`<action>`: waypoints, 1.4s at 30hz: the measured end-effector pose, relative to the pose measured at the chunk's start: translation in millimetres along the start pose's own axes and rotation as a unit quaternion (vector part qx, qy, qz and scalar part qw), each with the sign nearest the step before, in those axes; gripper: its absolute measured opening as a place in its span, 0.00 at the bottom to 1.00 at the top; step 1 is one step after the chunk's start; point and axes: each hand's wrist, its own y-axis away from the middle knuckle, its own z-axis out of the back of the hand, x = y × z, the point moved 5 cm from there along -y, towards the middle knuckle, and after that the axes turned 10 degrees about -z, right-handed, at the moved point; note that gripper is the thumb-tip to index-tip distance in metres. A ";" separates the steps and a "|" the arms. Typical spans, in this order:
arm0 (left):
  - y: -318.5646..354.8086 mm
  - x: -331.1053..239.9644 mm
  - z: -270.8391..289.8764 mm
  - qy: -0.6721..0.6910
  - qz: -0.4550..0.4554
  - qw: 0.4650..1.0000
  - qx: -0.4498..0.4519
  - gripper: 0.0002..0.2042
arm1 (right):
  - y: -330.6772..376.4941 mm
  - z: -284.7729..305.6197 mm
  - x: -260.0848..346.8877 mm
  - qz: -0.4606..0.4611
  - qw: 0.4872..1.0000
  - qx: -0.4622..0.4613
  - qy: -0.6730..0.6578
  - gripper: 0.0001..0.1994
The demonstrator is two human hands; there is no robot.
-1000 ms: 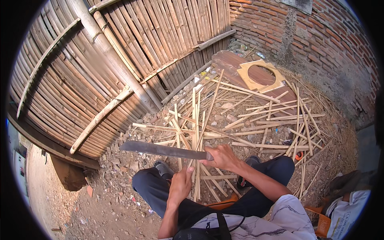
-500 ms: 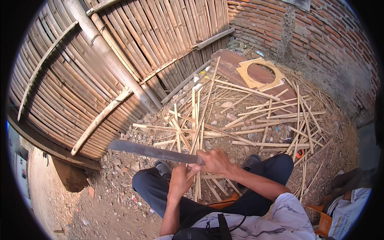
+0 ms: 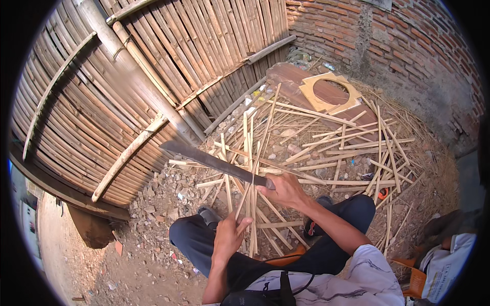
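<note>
My right hand (image 3: 285,190) is wrapped round the handle of a machete (image 3: 209,160). Its long dark blade points left and away from me, above the strips on the ground. In my left hand (image 3: 229,237), closed between my knees, is the near end of a bamboo strip (image 3: 272,112). The strip slants up and away past the blade, and the blade meets or passes over it close to the handle; whether they touch I cannot tell. Several pale bamboo strips (image 3: 251,217) lie crossed just beyond and beside my left hand.
More cut strips (image 3: 352,148) are strewn over stony ground ahead and to the right. A brown board (image 3: 286,81) lies behind them, with a yellowish panel with a round hole (image 3: 308,94) on top. A bamboo wall (image 3: 168,61) rises at left, a brick wall (image 3: 408,56) at right.
My right hand has moved the machete away from me and slightly right, apart from my left hand. The blade now tilts more steeply. My left hand has shifted slightly nearer me, still on the strip.
</note>
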 end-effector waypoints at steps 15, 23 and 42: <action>43.7 9.8 16.3 -0.024 0.027 0.999 0.019 0.24 | -40.8 43.8 -59.5 -0.104 0.994 -0.006 0.022 0.35; 51.2 26.6 11.6 -0.039 0.036 0.998 0.046 0.24 | -28.3 29.1 -42.8 -0.074 0.989 0.063 0.110 0.37; 123.8 71.8 148.4 -0.213 0.106 0.971 -0.017 0.28 | -50.9 178.2 -286.4 -0.417 0.891 -0.118 0.139 0.45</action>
